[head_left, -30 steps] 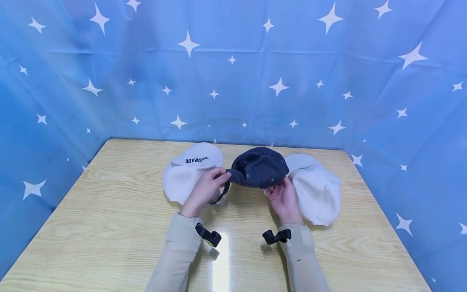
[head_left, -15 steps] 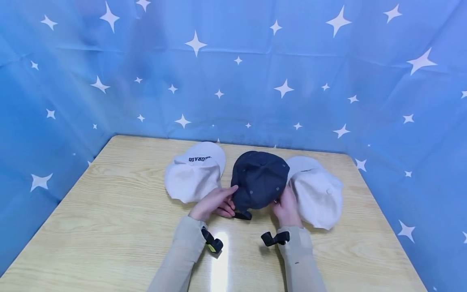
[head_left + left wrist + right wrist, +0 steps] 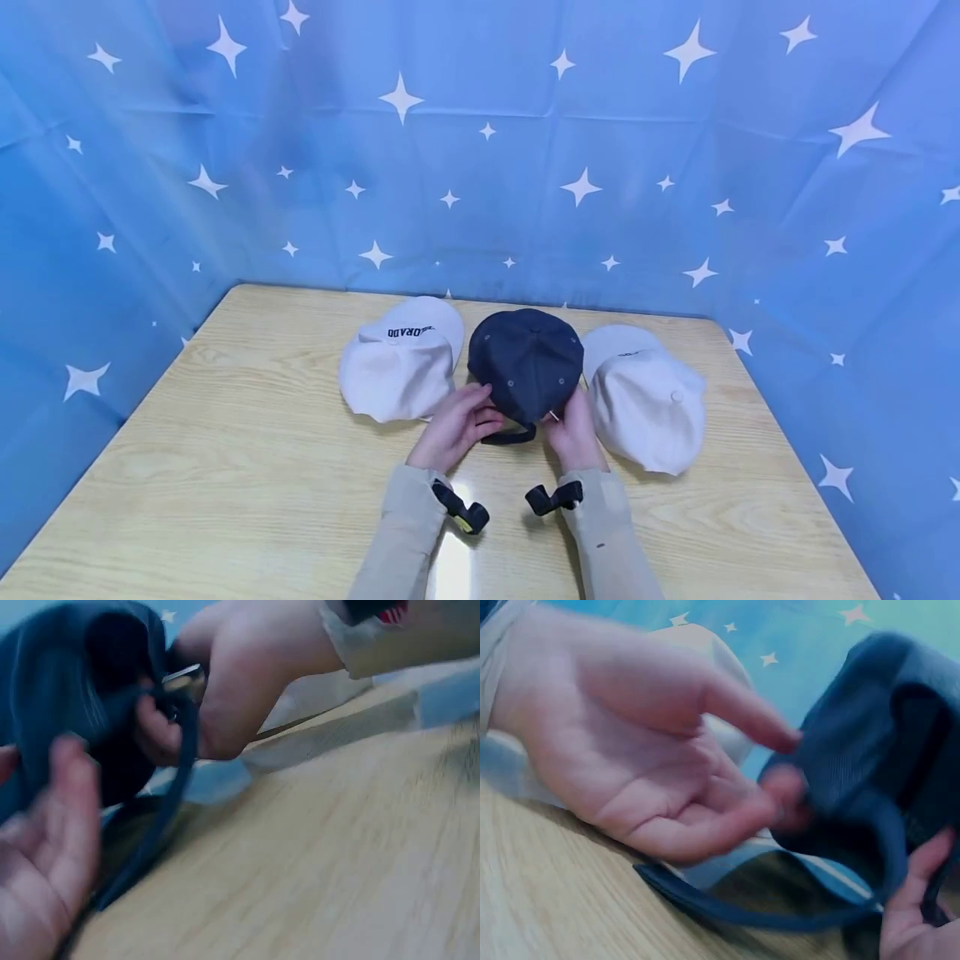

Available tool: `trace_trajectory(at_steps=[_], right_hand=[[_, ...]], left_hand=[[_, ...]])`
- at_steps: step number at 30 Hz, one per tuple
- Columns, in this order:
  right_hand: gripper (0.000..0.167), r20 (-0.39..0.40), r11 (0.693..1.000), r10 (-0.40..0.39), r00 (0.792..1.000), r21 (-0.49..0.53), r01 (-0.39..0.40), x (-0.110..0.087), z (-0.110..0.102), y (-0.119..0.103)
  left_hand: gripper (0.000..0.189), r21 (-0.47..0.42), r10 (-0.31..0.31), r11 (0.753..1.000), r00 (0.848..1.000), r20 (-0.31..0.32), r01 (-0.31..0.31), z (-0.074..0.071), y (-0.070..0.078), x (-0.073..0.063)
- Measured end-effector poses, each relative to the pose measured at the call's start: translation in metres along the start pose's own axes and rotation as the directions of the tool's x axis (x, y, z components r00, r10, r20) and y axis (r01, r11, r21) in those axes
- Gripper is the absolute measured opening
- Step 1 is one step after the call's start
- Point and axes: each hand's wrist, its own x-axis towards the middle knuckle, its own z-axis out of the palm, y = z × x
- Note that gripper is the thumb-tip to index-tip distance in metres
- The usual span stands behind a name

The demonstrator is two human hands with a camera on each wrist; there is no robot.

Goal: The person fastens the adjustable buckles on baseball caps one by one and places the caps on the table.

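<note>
A dark navy baseball cap [image 3: 527, 358] sits mid-table, crown up, its back opening toward me. My left hand [image 3: 453, 425] holds the cap's left rear edge, thumb on the outside; in the right wrist view the left hand's [image 3: 652, 742] fingers are bent at the cloth. On the other side my right hand [image 3: 576, 429] grips the right rear edge; the left wrist view shows its fingers by the metal buckle [image 3: 184, 675]. The strap [image 3: 510, 437] hangs in a loose curve between both hands. The cap's brim is hidden from the head view.
A white cap [image 3: 401, 367] with dark lettering lies to the left. Another white cap [image 3: 648, 408] lies at the right, close beside my right hand. The wooden table [image 3: 247, 467] ends at a blue star-patterned curtain [image 3: 480, 150].
The navy cap has tipped so its crown shows more, and turned with its back toward me. My left hand moved from the cap's left end down and right to its rear edge.
</note>
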Motion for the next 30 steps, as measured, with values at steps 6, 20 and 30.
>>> trace_trajectory(at_steps=[6, 20, 30], right_hand=[[0.031, -0.141, 0.997, 0.006, 0.990, 0.083, 0.006, 0.003, -0.001, -0.005], [0.016, 0.255, 0.980, -0.190, 0.948, -0.017, 0.201, 0.006, -0.006, -0.012], [0.012, 0.427, 0.945, -0.188, 0.885, -0.168, 0.282, 0.003, -0.003, -0.008]], left_hand=[[0.005, -0.290, 0.144, 0.946, 0.989, -0.030, -0.146, -0.013, 0.003, 0.000], [0.022, -0.615, 0.418, 0.767, 0.868, 0.268, -0.180, -0.017, 0.018, -0.006], [0.030, -0.345, 0.350, 0.908, 0.885, 0.307, -0.240, -0.016, 0.018, -0.007]])
